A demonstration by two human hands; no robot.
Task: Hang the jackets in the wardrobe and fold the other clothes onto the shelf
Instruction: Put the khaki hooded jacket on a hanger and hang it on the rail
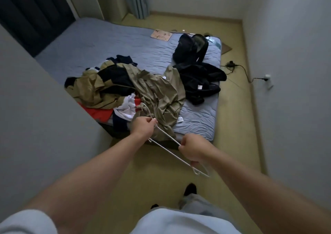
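Holding a white hanger (168,135) in the lower middle of the frame, the left hand (143,128) pinches its upper end and the right hand (192,149) grips its lower end, probably to ready it for a jacket. The khaki jacket (157,90) lies on the pile of clothes on the bed (197,119), in the centre; a black jacket (198,80) lies just to its right.

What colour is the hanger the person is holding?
White; the hanger, held between left hand and right hand, shows clearly in the head view.
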